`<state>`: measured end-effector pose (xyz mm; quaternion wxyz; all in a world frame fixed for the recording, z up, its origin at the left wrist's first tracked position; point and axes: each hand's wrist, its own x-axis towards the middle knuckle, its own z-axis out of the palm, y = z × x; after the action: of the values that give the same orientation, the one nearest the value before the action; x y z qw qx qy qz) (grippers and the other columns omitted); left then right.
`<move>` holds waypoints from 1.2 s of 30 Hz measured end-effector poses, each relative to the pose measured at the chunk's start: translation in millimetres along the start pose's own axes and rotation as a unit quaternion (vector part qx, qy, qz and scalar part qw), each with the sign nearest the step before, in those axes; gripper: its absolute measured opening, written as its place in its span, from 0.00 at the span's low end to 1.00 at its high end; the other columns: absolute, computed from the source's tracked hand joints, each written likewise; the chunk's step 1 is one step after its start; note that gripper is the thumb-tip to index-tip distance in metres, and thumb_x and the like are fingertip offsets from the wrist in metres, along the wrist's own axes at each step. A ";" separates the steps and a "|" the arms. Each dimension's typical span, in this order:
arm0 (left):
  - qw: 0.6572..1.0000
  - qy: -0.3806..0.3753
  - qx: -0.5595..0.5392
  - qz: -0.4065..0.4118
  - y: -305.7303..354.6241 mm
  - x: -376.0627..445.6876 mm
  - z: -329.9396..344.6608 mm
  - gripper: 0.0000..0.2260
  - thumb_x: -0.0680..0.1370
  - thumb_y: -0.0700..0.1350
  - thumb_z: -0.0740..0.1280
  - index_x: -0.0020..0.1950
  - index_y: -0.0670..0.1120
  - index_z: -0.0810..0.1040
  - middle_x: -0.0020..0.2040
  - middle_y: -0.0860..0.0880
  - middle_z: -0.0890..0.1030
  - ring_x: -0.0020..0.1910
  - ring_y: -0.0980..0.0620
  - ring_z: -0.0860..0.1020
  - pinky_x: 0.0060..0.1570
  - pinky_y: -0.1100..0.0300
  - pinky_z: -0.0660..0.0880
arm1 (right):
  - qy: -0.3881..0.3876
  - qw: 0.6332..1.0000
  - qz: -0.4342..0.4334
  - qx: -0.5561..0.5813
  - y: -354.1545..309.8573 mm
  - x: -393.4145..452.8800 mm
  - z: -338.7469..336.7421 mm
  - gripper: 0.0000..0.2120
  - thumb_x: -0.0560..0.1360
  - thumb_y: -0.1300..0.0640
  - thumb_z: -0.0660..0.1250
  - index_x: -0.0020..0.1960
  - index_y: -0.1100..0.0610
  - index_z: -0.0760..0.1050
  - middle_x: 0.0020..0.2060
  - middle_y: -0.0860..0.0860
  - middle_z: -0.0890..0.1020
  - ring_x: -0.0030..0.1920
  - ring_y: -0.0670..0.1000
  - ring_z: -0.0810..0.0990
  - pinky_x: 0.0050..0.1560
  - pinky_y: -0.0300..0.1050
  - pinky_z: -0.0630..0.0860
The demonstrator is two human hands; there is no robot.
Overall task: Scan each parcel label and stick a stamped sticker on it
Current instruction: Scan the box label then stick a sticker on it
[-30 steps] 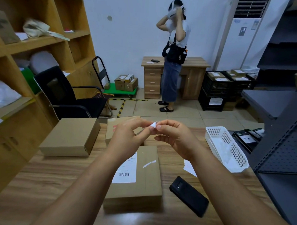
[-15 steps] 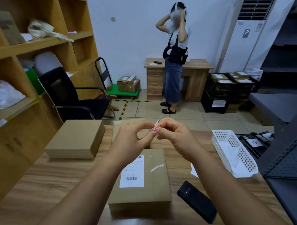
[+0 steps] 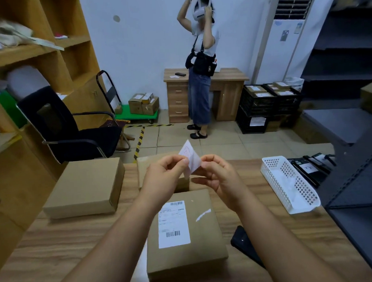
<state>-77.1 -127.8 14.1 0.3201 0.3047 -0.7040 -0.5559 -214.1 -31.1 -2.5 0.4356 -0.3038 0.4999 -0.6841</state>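
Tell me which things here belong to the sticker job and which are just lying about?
In use: sticker, pinched by left hand and right hand; labelled parcel; black scanner.
Lying about: white basket, office chair, plain box.

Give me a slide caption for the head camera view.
Both hands pinch a stamped sticker above a labelled parcel.

L hand (image 3: 163, 175) + R hand (image 3: 219, 175) raised close together; fingers (image 3: 182, 162) curled, pinching; forearms extended fwd
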 end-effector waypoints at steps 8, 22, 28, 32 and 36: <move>0.995 -0.092 -0.034 -0.025 -16.2 14.5 79.5 0.05 0.79 0.48 0.68 0.47 0.52 0.85 0.46 0.50 0.85 0.50 0.49 0.82 0.57 0.44 0.78 | 0.128 0.987 -0.011 -0.094 0.3 -21.5 -67.2 0.09 0.79 0.61 0.66 0.54 0.66 0.78 0.48 0.58 0.85 0.49 0.52 0.84 0.52 0.48 0.81; 0.995 -0.029 -0.034 -0.089 -35.0 67.6 276.8 0.09 0.79 0.39 0.66 0.41 0.46 0.81 0.35 0.55 0.84 0.36 0.62 0.80 0.42 0.61 0.74 | 0.264 0.955 0.083 -0.107 -2.6 -11.9 -316.8 0.05 0.80 0.63 0.64 0.47 0.59 0.77 0.41 0.56 0.82 0.36 0.49 0.83 0.37 0.38 0.79; 0.986 0.006 -0.022 -0.163 -61.4 81.3 306.7 0.06 0.79 0.42 0.65 0.46 0.45 0.81 0.40 0.50 0.85 0.39 0.58 0.82 0.45 0.57 0.74 | 0.367 0.904 0.135 -0.171 38.1 -2.2 -409.2 0.05 0.80 0.57 0.66 0.52 0.56 0.80 0.41 0.53 0.83 0.39 0.48 0.81 0.44 0.41 0.77; 0.982 0.013 -0.010 -0.190 -70.5 80.8 312.3 0.06 0.79 0.42 0.65 0.46 0.46 0.82 0.41 0.50 0.85 0.41 0.57 0.83 0.45 0.57 0.75 | 0.370 0.895 0.132 -0.213 50.6 11.6 -434.0 0.08 0.81 0.55 0.64 0.54 0.57 0.80 0.42 0.51 0.82 0.41 0.49 0.82 0.46 0.45 0.79; 0.978 0.030 -0.006 -0.205 -78.8 76.9 309.5 0.06 0.79 0.41 0.66 0.44 0.45 0.82 0.40 0.51 0.85 0.41 0.57 0.82 0.45 0.57 0.75 | 0.303 0.892 0.180 -0.284 61.9 27.9 -449.2 0.13 0.82 0.57 0.61 0.64 0.53 0.77 0.59 0.51 0.80 0.54 0.51 0.80 0.56 0.50 0.78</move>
<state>-362.6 -21.7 -109.2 0.2224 0.4573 -0.6133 -0.6044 -590.5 124.6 -203.5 0.2741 -0.0977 0.8264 -0.4821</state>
